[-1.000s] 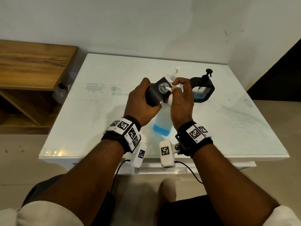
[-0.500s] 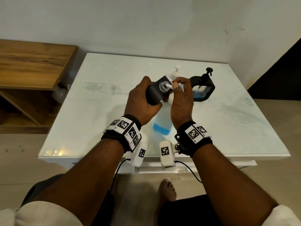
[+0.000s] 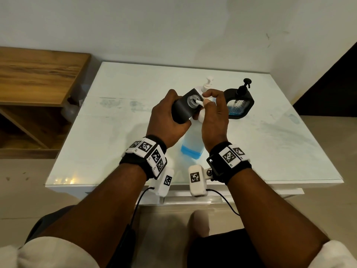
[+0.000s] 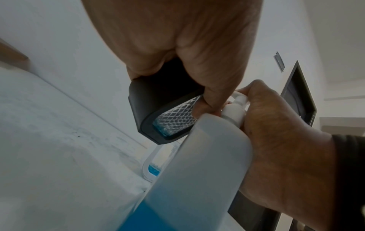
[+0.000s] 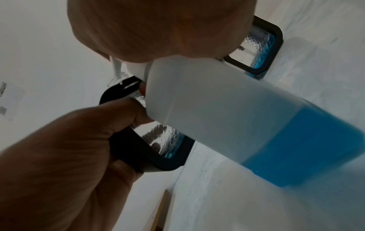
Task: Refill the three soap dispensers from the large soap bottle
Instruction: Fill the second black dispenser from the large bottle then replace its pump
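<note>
While pressing down on the pump head of the large soap bottle [image 3: 193, 146] with the right hand [image 3: 214, 117], fingers curled over the top, keep the white nozzle [image 3: 199, 102] aimed into the open threaded neck [image 3: 192, 99] of the black dispenser [image 3: 182, 113], at the centre of the head view. Hold that dispenser clamped in the left hand [image 3: 166, 120], thumb and fingers wrapped round its body, tilted toward the nozzle and raised beside the bottle's shoulder. Keep both hands close together, almost touching.

Judging by the tip sitting right at the rim, press slowly and fully, release fully, and wait for the strand to drop before shifting anything. Bear straight down on the big bottle, base on the white table [image 3: 116, 144] just below centre, blue soap only in its bottom part, so as not to tip it. Watch the level through the diamond-patterned window [image 4: 175, 115]: only a little blue at the lower corner, so probably far from full.

Leave alone for now the second black dispenser [image 3: 240, 105], pump on, right of centre, and the white dispenser [image 3: 207, 85] just above the hands.

Find no brand, label or legible writing on any bottle; see only square black-and-white marker patterns on the wristbands [image 3: 148, 149], no letters readable.
</note>
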The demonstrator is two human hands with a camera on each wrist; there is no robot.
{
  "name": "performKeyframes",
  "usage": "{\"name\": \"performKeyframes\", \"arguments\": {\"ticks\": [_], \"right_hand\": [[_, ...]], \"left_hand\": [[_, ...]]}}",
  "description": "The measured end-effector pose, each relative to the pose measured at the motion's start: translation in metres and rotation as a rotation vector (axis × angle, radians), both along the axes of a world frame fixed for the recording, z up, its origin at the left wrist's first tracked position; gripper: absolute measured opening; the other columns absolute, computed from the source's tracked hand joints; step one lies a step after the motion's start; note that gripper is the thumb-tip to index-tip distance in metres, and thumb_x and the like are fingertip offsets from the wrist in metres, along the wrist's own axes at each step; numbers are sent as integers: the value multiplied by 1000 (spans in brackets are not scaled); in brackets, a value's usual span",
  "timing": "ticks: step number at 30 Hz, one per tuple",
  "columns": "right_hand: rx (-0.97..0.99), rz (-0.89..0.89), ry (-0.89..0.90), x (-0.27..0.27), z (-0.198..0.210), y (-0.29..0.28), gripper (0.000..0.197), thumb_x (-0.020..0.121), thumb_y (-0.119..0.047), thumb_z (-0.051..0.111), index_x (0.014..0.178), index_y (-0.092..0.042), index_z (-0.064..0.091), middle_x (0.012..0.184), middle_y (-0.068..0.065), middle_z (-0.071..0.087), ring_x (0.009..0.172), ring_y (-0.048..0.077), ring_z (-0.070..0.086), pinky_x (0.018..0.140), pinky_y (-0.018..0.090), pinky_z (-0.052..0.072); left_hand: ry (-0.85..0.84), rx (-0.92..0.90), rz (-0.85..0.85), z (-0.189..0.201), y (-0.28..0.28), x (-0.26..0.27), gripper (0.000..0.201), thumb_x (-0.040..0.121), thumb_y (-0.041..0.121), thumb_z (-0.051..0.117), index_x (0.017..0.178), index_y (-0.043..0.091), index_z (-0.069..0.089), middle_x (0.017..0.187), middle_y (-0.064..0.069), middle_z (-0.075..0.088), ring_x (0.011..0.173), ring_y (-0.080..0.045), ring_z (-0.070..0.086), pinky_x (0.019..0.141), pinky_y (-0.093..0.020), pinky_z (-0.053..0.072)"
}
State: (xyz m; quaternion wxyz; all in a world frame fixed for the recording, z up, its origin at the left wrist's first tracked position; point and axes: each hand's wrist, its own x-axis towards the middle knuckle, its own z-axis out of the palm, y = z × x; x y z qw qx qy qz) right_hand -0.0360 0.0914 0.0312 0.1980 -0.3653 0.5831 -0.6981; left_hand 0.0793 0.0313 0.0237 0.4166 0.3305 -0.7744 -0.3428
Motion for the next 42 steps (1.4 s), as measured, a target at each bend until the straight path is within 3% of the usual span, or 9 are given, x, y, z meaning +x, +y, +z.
{"name": "performKeyframes", "arguments": {"ticks": [5,10,16,22,27,30,34,38,42], "right_hand": [[0,-30,10,0,-2,-2,31,89,-45,53,111,-23,56,120,5,66,94,23,68,87,59,57],[-58,-20,53,-4,-4,-2,16,99,-18,49,111,-8,53,102,-11,63,85,-8,64,78,15,51],[-23,-16,72,-2,-3,-4,12,94,-13,49,103,-20,53,86,-26,65,74,-2,62,73,34,55],[1,-1,34,-3,-5,-5,12,92,-22,50,96,-32,57,81,-13,64,78,20,60,74,56,56],[-36,-4,-27,-6,-1,-2,23,95,-13,46,111,-3,58,107,-6,64,90,-10,62,81,13,48],[-32,-13,-21,-7,-3,-4,23,98,-15,47,113,-1,57,103,-7,63,88,-14,62,79,8,45],[-33,5,4,-7,-4,-4,22,95,-28,53,109,-11,56,105,-3,65,87,-4,64,82,19,52],[-45,4,15,-6,-3,-4,12,96,-15,49,106,-10,53,87,-21,68,79,-3,65,75,23,54],[-27,21,-5,-4,-3,-4,9,93,-15,50,97,-22,53,72,-17,64,75,15,58,69,43,51]], "left_hand": [[-1,-8,1,1,-1,0,47,73,15,84,98,21,45,89,1,61,72,-14,58,61,-4,42],[7,-8,-1,1,0,0,46,72,14,83,97,21,44,87,1,61,71,-14,58,60,-6,42],[6,-3,3,0,-1,2,47,73,13,84,96,21,44,87,1,61,71,-12,58,62,-6,43],[10,-8,8,-1,-1,1,45,73,14,83,96,21,45,85,2,61,71,-16,58,61,-8,43],[11,-7,7,-1,0,0,44,72,15,82,96,18,46,85,1,61,73,-21,59,61,-16,49],[14,-8,4,0,0,1,44,73,15,83,96,20,45,85,2,60,72,-18,58,61,-10,45],[22,-5,-1,0,0,1,44,72,14,83,95,19,45,83,2,60,71,-16,58,60,-8,43],[20,-6,-1,1,0,1,45,72,14,83,95,20,44,83,4,59,70,-11,58,60,-6,42],[12,-7,5,1,0,2,45,72,13,83,95,20,44,83,4,59,70,-8,57,60,-5,41]]}}
